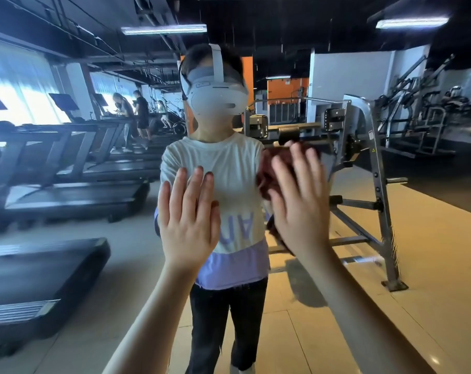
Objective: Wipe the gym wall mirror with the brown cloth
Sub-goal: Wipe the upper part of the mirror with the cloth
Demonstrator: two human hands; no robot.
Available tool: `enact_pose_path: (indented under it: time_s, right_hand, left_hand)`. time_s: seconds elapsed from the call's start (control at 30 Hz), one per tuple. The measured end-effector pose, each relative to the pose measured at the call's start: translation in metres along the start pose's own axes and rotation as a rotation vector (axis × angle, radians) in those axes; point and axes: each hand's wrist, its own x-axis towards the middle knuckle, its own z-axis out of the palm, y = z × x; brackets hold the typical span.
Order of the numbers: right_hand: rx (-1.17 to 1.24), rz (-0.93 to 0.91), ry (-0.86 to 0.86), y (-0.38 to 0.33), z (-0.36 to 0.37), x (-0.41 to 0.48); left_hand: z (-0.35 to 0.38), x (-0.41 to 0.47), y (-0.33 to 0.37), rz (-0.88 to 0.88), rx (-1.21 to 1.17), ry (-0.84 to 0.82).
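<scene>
The wall mirror (pixel 364 279) fills the whole view and reflects the gym and a person wearing a white headset. My left hand (pixel 188 214) lies flat against the glass with straight fingers, at chest height of the reflection. My right hand (pixel 300 201) presses the brown cloth (pixel 266 176) against the mirror with straight, spread fingers. The cloth shows past my fingers on the left and above; the rest is hidden behind my palm. This hand looks blurred.
Reflected in the mirror are a row of treadmills (pixel 67 190) on the left, a metal weight rack (pixel 364 168) on the right, a tiled floor, and a few people (pixel 137 117) exercising far back.
</scene>
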Motion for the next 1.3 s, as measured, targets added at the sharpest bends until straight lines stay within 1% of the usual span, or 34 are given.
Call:
enact_pose_path:
  time_s: [0.1, 0.13, 0.17, 0.2, 0.3, 0.33, 0.4, 0.47, 0.57, 0.6, 0.63, 0.67, 0.73, 0.77, 0.8, 0.83, 0.87, 0.97, 1.0, 1.03, 1.07, 1.13, 1.17, 1.2, 1.23, 1.27, 1.3]
  right_hand:
    - [0.057, 0.301, 0.137, 0.014, -0.002, 0.005]
    - [0.074, 0.369, 0.147, 0.008, -0.001, 0.001]
    - [0.072, 0.377, 0.127, 0.0, 0.001, -0.006]
    - [0.059, 0.317, 0.081, -0.008, 0.003, -0.015]
    - [0.019, -0.008, -0.091, -0.014, 0.001, -0.028]
    - [0.015, -0.061, -0.108, -0.008, -0.001, -0.022]
    - [-0.001, -0.063, -0.07, 0.005, -0.005, -0.006]
    - [-0.013, 0.051, 0.011, 0.019, -0.007, 0.007]
    - [0.058, 0.377, 0.132, 0.019, -0.006, 0.001]
    - [0.076, 0.444, 0.142, 0.01, -0.003, -0.008]
    - [0.077, 0.442, 0.118, -0.002, 0.001, -0.019]
    - [0.064, 0.368, 0.064, -0.013, 0.005, -0.03]
    - [0.03, 0.106, -0.072, -0.025, 0.006, -0.044]
    - [0.012, 0.003, -0.111, -0.021, 0.003, -0.043]
    - [-0.01, -0.044, -0.114, -0.013, 0.001, -0.039]
    - [-0.03, -0.031, -0.095, -0.005, -0.001, -0.036]
    - [-0.04, 0.039, -0.059, 0.003, -0.002, -0.035]
    - [0.015, 0.402, 0.053, 0.003, -0.001, -0.048]
    - [0.028, 0.465, 0.059, -0.006, 0.001, -0.057]
    - [0.029, 0.453, 0.034, -0.016, 0.005, -0.068]
    - [0.027, 0.371, -0.016, -0.025, 0.008, -0.08]
    - [0.021, 0.121, -0.131, -0.03, 0.009, -0.093]
    - [0.008, 0.029, -0.154, -0.023, 0.008, -0.092]
    - [-0.008, -0.016, -0.15, -0.013, 0.006, -0.09]
    - [-0.018, -0.008, -0.128, -0.004, 0.005, -0.088]
    - [-0.011, 0.056, -0.091, 0.004, 0.004, -0.088]
    - [0.009, 0.165, -0.055, 0.006, 0.003, -0.089]
  left_hand:
    - [0.002, -0.001, 0.0, 0.003, 0.016, 0.013]
    - [0.003, -0.001, 0.0, -0.002, 0.02, 0.013]
    - [0.003, -0.002, 0.0, -0.008, 0.024, 0.014]
    - [0.002, -0.002, 0.001, -0.012, 0.027, 0.014]
    - [0.002, -0.003, 0.0, -0.007, 0.029, 0.019]
    - [0.003, -0.003, 0.0, -0.006, 0.025, 0.021]
    - [0.003, -0.003, 0.0, -0.007, 0.018, 0.026]
    - [0.003, -0.003, 0.0, -0.006, 0.013, 0.025]
    - [0.004, -0.004, 0.0, -0.001, 0.005, 0.02]
    - [0.004, -0.004, 0.0, -0.001, 0.009, 0.02]
    - [0.004, -0.004, 0.0, -0.002, 0.013, 0.021]
    - [0.004, -0.004, 0.0, -0.002, 0.014, 0.022]
    - [0.004, -0.004, -0.001, 0.001, 0.011, 0.022]
    - [0.004, -0.005, 0.0, 0.0, 0.01, 0.02]
    - [0.004, -0.005, 0.0, 0.0, 0.011, 0.02]
    - [0.004, -0.005, 0.0, 0.002, 0.016, 0.021]
    - [0.004, -0.005, 0.0, 0.003, 0.019, 0.023]
    - [0.004, -0.003, 0.0, 0.0, 0.025, 0.029]
    - [0.005, -0.003, 0.0, -0.002, 0.028, 0.032]
    - [0.004, -0.002, 0.0, -0.006, 0.031, 0.03]
    - [0.004, -0.002, 0.0, -0.009, 0.034, 0.027]
    - [0.003, -0.002, 0.001, -0.005, 0.042, 0.019]
    - [0.003, -0.001, 0.001, -0.004, 0.046, 0.015]
    - [0.003, -0.001, 0.001, -0.005, 0.05, 0.011]
    - [0.003, -0.001, 0.001, -0.005, 0.053, 0.01]
    - [0.003, -0.002, 0.001, -0.006, 0.055, 0.007]
    - [0.003, -0.002, 0.001, -0.008, 0.053, 0.004]
